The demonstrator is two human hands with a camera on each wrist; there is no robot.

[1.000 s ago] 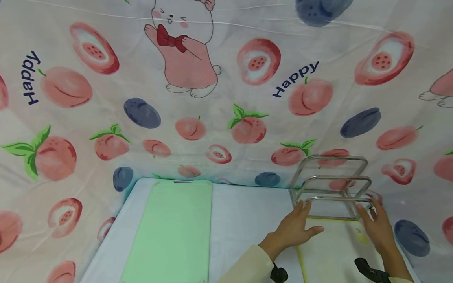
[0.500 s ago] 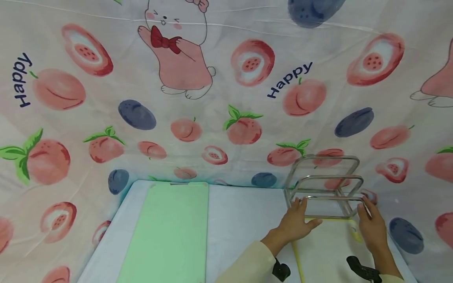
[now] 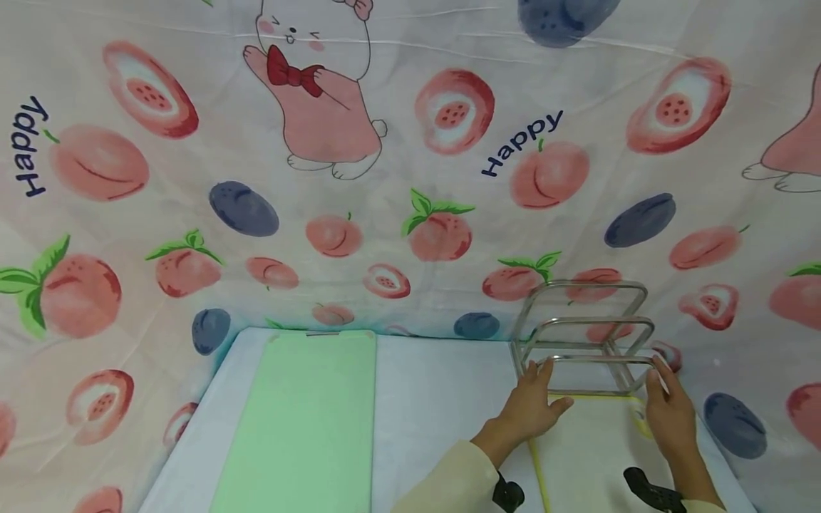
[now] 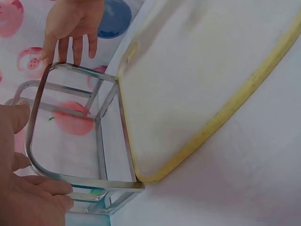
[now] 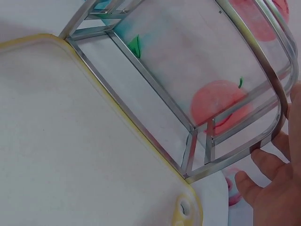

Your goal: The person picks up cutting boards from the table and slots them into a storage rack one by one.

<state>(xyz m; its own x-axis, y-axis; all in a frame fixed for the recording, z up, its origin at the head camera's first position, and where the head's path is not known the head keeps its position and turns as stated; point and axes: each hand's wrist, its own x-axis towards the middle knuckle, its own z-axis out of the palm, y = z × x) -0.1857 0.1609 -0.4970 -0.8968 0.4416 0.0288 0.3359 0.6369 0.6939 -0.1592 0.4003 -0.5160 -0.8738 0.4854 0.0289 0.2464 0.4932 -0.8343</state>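
A silver metal rack [image 3: 603,358] with several upright loops stands at the back right, against the far edge of a white cutting board [image 3: 596,456] with a yellow rim. My left hand [image 3: 529,410] touches the left corner of the front loop, thumb held out to the side. At the opposite corner, the fingers of my right hand [image 3: 673,413] rest along the loop's outer side. The left wrist view shows the right hand [image 4: 75,23] palm-on with its fingers extended. In the right wrist view, the fingertips lie right at the frame [image 5: 277,89].
To the left lies a light green board [image 3: 301,420] with a slot at its far end. A strip of white tabletop [image 3: 442,399] separates the two boards. Behind rises a cloth [image 3: 398,178] printed with peaches and a rabbit.
The right hand has moved in closer against the rack's front corner. The left hand stays at its corner. The whole view has shifted slightly, and the rack stands much as before.
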